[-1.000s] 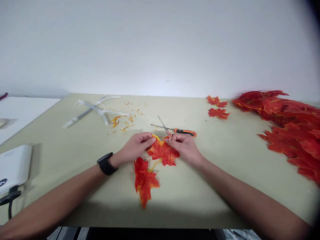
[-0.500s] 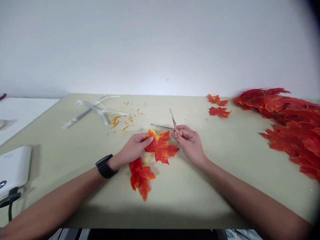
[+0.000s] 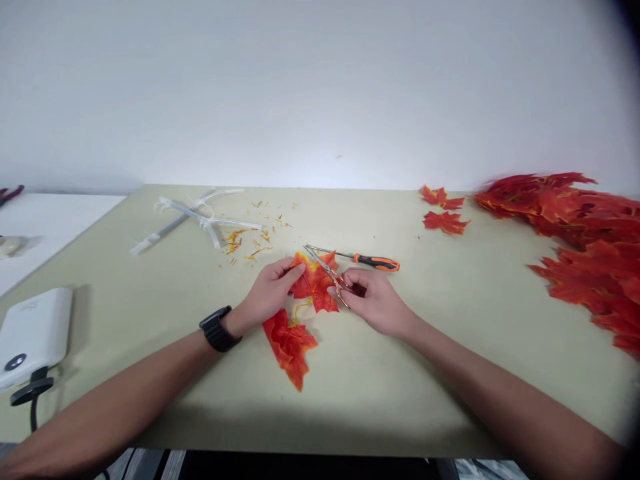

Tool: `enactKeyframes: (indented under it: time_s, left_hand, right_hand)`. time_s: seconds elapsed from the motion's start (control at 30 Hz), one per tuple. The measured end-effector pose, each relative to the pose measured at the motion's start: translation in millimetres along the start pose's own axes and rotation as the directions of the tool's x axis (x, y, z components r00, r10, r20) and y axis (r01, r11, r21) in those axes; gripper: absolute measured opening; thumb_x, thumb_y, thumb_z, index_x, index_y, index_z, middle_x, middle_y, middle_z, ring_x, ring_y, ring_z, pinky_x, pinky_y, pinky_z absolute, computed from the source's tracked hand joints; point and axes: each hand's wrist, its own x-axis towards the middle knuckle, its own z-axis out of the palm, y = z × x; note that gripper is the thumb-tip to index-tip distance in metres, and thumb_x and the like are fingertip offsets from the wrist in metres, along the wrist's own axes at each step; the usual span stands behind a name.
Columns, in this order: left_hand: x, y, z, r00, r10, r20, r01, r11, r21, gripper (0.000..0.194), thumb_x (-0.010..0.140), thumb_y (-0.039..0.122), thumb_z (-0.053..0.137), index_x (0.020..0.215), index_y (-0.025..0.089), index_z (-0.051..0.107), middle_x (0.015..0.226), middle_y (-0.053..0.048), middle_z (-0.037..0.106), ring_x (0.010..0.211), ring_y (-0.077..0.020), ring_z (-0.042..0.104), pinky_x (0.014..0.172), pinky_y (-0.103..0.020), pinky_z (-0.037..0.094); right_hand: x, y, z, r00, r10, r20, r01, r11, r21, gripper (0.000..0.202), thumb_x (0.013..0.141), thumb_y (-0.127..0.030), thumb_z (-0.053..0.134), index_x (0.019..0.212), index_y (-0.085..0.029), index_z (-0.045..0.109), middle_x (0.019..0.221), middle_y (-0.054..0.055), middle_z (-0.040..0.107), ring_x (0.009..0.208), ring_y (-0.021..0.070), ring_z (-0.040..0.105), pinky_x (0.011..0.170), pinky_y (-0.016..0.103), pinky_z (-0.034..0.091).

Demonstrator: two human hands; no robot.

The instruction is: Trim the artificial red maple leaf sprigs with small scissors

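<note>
My left hand [image 3: 270, 292] pinches the left edge of a red-orange artificial maple leaf [image 3: 314, 285] between thumb and fingers. A second maple leaf [image 3: 295, 347] hangs below it, joined by a thin yellow stem [image 3: 301, 309]. My right hand [image 3: 373, 299] has its fingers in the handles of small copper-coloured scissors [image 3: 330, 271]. The scissor blades point up and left and lie across the upper part of the held leaf. Just behind the leaf, a screwdriver-like tool with an orange and black handle [image 3: 377, 262] lies on the table.
Yellow and orange clippings [image 3: 235, 241] are scattered left of centre, beside tied translucent tubing [image 3: 190, 215]. Two maple leaves [image 3: 445, 222] lie at the back right, near a large leaf pile [image 3: 595, 260]. A white device [image 3: 37, 333] with a black cable stands at the left.
My right hand has turned the scissors leftward and lowered them onto the leaf. The orange-handled tool, partly hidden by that hand before, now shows fully. The view has shifted slightly.
</note>
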Motion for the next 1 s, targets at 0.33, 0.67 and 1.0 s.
enactKeyframes:
  time_s: [0.33, 0.67, 1.0]
  left_hand:
    - [0, -1, -1.9, 1.000, -0.011, -0.014, 0.010, 0.993, -0.114, 0.035, 0.093, 0.050, 0.065, 0.081, 0.017, 0.060, 0.071, 0.003, 0.053, 0.064, -0.0105, 0.046, 0.060, -0.023, 0.039]
    - [0, -3, -3.0, 0.999, -0.024, -0.034, 0.020, 0.994, -0.112, 0.037, 0.095, 0.053, 0.062, 0.085, 0.017, 0.064, 0.076, 0.001, 0.057, 0.068, -0.0119, 0.049, 0.064, -0.024, 0.041]
    - [-1, 0, -4.4, 0.999, 0.040, -0.025, -0.038, 0.996, 0.078, 0.038, 0.100, 0.052, 0.053, 0.083, 0.018, 0.058, 0.073, 0.003, 0.051, 0.068, -0.0111, 0.044, 0.064, -0.024, 0.037]
  right_hand:
    - [9, 13, -7, 0.998, 0.009, 0.060, 0.000, 0.989, -0.150, 0.041, 0.086, -0.032, 0.063, 0.061, -0.021, 0.033, 0.063, -0.003, 0.039, 0.059, 0.0113, 0.035, 0.054, 0.028, 0.027]
    - [9, 18, -10, 0.990, 0.012, 0.138, 0.010, 0.988, -0.157, 0.043, 0.089, -0.032, 0.062, 0.064, -0.020, 0.030, 0.065, -0.004, 0.035, 0.059, 0.0102, 0.031, 0.054, 0.028, 0.024]
    - [9, 17, -12, 0.979, 0.073, 0.191, -0.052, 0.992, -0.114, 0.043, 0.090, -0.034, 0.064, 0.065, -0.020, 0.033, 0.065, -0.005, 0.034, 0.058, 0.0097, 0.030, 0.053, 0.028, 0.024]
